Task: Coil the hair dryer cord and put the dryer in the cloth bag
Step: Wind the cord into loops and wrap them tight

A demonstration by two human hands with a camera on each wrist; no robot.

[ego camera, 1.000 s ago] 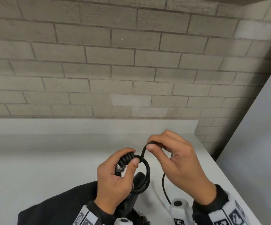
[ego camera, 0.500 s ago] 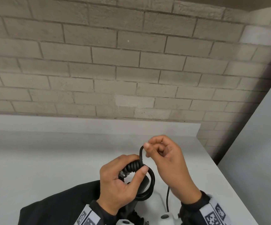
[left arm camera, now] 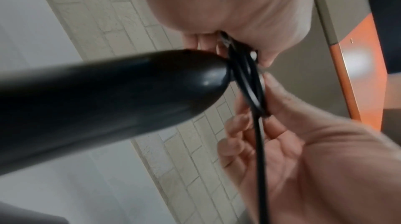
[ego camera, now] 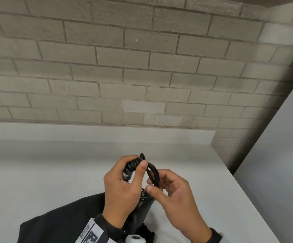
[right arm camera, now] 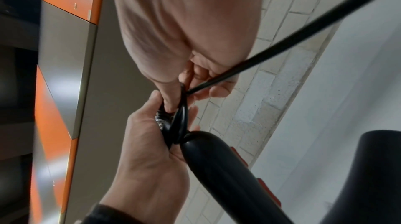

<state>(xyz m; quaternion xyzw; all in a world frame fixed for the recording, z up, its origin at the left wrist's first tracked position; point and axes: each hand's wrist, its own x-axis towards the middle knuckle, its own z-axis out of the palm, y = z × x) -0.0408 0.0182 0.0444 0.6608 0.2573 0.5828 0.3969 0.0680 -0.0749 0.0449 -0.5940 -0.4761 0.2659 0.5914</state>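
Coiling neatly means the left hand (ego camera: 123,186) keeps clamping the stacked cord (ego camera: 152,174) loops by the hair dryer (left arm camera: 104,100) while the right hand (ego camera: 175,195) pinches and feeds slack evenly.

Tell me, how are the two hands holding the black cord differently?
The left hand wraps its fingers round the ribbed end of the cord, thumb pressed on the loops; the right hand only pinches a strand with its fingertips. The left hand sits higher, the right hand lower. Both touch the same cord.

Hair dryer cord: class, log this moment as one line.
stage: coiling | left hand: grips black cord loops | right hand: pinches loop | black cloth bag: on table
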